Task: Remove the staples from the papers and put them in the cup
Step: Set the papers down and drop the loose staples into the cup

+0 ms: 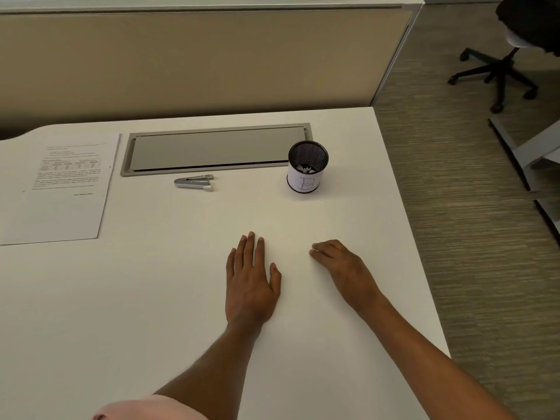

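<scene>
Nearest, close to the front edge of the white bench (pixel 151 298): two bare hands resting on the surface, holding nothing. Left hand (pixel 251 280) flat, palm down, fingers spread and pointing toward the far edge. Right hand (pixel 342 268) just beside it toward the right edge, loosely curled, fingertips touching the bench. Farther back, about midway across: a metal staple remover (pixel 194 182), untouched, lying on its side with its long axis running left to right, jaw end seemingly toward the right edge. Near the right edge at the same depth: an upright black mesh cup (pixel 307 166), wrapped in a white label with a handwritten B, open mouth up, some small pale bits visible inside, too small to identify. Toward the far left corner: the papers (pixel 60 189), flat, printed side up, long axis running front to back, top edge farthest away; any staple too small to make out. Judging by idle hands and tool, either not yet started or finished; impossible to say which.
</scene>
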Demonstrator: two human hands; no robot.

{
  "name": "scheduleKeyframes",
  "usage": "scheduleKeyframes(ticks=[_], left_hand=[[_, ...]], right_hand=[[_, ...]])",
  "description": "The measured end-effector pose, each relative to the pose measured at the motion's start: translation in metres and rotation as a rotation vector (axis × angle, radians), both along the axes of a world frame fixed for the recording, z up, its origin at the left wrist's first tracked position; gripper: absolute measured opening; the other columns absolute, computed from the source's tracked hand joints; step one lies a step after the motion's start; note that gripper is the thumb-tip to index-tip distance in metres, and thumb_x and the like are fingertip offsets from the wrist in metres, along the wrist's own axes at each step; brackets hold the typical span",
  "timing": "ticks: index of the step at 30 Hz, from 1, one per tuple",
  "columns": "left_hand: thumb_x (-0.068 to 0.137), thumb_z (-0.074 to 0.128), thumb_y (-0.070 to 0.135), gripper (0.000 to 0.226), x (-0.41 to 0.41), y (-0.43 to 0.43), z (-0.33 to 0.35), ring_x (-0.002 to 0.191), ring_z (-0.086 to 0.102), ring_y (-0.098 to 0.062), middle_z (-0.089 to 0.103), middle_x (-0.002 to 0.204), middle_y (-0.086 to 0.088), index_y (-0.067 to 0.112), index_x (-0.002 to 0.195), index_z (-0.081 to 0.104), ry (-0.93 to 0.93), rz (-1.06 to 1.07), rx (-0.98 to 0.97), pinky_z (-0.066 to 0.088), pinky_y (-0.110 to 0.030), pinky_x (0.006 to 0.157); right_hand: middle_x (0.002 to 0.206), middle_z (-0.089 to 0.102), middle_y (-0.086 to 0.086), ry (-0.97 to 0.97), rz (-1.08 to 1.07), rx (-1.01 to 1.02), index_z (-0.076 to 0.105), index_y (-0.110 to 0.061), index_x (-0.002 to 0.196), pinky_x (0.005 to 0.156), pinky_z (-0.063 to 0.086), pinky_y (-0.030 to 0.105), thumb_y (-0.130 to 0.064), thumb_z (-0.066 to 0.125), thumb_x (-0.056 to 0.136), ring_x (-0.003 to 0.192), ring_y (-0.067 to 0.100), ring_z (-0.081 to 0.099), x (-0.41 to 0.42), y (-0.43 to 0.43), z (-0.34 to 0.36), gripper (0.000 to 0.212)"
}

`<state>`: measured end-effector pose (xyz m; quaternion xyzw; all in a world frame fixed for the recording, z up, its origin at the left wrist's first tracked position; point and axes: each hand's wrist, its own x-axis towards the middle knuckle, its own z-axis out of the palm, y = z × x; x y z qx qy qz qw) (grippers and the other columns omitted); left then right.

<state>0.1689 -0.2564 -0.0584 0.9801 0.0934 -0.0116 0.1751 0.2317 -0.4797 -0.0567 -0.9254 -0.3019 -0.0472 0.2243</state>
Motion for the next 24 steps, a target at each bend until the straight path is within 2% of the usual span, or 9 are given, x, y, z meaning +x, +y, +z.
scheduleKeyframes(ticks=[2, 3, 6, 9, 11, 13, 15, 18, 24], left_hand=[[0.106, 0.04, 0.04, 0.065, -0.001, 0.0, 0.0, 0.166, 0.015, -0.022, 0.023, 0.178, -0.006, 0.014, 0.166, 0.032, 0.003, 0.003, -0.002, 0.015, -0.044, 0.135], [0.106, 0.042, 0.039, 0.065, -0.001, 0.0, 0.001, 0.166, 0.015, -0.022, 0.023, 0.178, -0.005, 0.014, 0.166, 0.032, 0.003, 0.006, -0.006, 0.014, -0.044, 0.135], [0.106, 0.043, 0.038, 0.065, -0.001, 0.0, 0.001, 0.166, 0.015, -0.022, 0.023, 0.178, -0.005, 0.014, 0.166, 0.032, -0.002, 0.012, -0.016, 0.012, -0.042, 0.135], [0.106, 0.042, 0.039, 0.066, -0.001, -0.001, 0.0, 0.166, 0.014, -0.021, 0.022, 0.178, -0.005, 0.014, 0.166, 0.032, -0.003, 0.013, -0.018, 0.011, -0.042, 0.135], [0.106, 0.042, 0.039, 0.065, -0.001, 0.0, -0.001, 0.166, 0.015, -0.021, 0.023, 0.178, -0.004, 0.014, 0.166, 0.032, -0.005, 0.011, -0.016, 0.012, -0.042, 0.135], [0.106, 0.042, 0.039, 0.066, -0.001, 0.0, -0.001, 0.166, 0.014, -0.021, 0.022, 0.178, -0.004, 0.015, 0.166, 0.031, 0.002, 0.009, -0.015, 0.011, -0.042, 0.135], [0.106, 0.041, 0.039, 0.066, 0.0, 0.0, 0.0, 0.166, 0.014, -0.02, 0.021, 0.178, -0.003, 0.016, 0.167, 0.031, 0.004, 0.01, -0.012, 0.01, -0.041, 0.135], [0.106, 0.038, 0.04, 0.066, 0.0, 0.0, 0.0, 0.166, 0.013, -0.019, 0.02, 0.179, -0.003, 0.016, 0.167, 0.03, 0.007, 0.009, 0.004, 0.005, -0.037, 0.134], [0.107, 0.036, 0.042, 0.066, 0.001, 0.0, 0.001, 0.167, 0.011, -0.019, 0.019, 0.179, -0.003, 0.016, 0.167, 0.029, 0.011, 0.001, 0.018, 0.003, -0.037, 0.135]], right_hand=[[0.11, 0.075, 0.011, -0.038, -0.01, -0.01, 0.076, 0.0, 0.111, 0.072, 0.064, 0.036, 0.02, 0.069, 0.071, 0.102, 0.029, 0.071, 0.003, 0.002, 0.005, 0.045], [0.107, 0.075, 0.01, -0.031, -0.044, 0.024, 0.076, -0.001, 0.109, 0.075, 0.064, 0.036, 0.017, 0.066, 0.075, 0.1, 0.029, 0.072, 0.006, 0.004, 0.008, 0.039], [0.102, 0.078, 0.008, 0.14, -0.311, 0.322, 0.08, -0.005, 0.103, 0.091, 0.06, 0.034, 0.012, 0.07, 0.087, 0.096, 0.024, 0.075, 0.02, 0.014, 0.017, 0.025], [0.098, 0.081, 0.004, 0.385, -0.556, 0.643, 0.083, -0.007, 0.099, 0.093, 0.062, 0.036, 0.003, 0.077, 0.088, 0.091, 0.009, 0.075, 0.044, 0.026, 0.042, 0.016], [0.098, 0.082, 0.003, 0.425, -0.605, 0.771, 0.083, -0.008, 0.101, 0.093, 0.061, 0.03, -0.003, 0.079, 0.088, 0.089, 0.005, 0.075, 0.063, 0.034, 0.066, 0.015], [0.097, 0.082, 0.003, 0.378, -0.59, 0.848, 0.083, -0.008, 0.103, 0.089, 0.06, 0.023, -0.007, 0.08, 0.088, 0.089, 0.005, 0.075, 0.082, 0.045, 0.091, 0.015], [0.097, 0.082, 0.003, 0.292, -0.56, 0.875, 0.083, -0.007, 0.104, 0.086, 0.06, 0.019, -0.007, 0.079, 0.088, 0.089, 0.005, 0.076, 0.103, 0.055, 0.109, 0.016], [0.1, 0.082, 0.006, 0.15, -0.53, 0.771, 0.083, -0.007, 0.105, 0.089, 0.061, 0.025, -0.008, 0.078, 0.089, 0.093, 0.011, 0.077, 0.133, 0.066, 0.119, 0.017], [0.109, 0.081, 0.011, 0.132, -0.499, 0.604, 0.081, -0.006, 0.111, 0.098, 0.06, 0.036, -0.01, 0.074, 0.093, 0.102, 0.021, 0.076, 0.161, 0.074, 0.112, 0.02]])
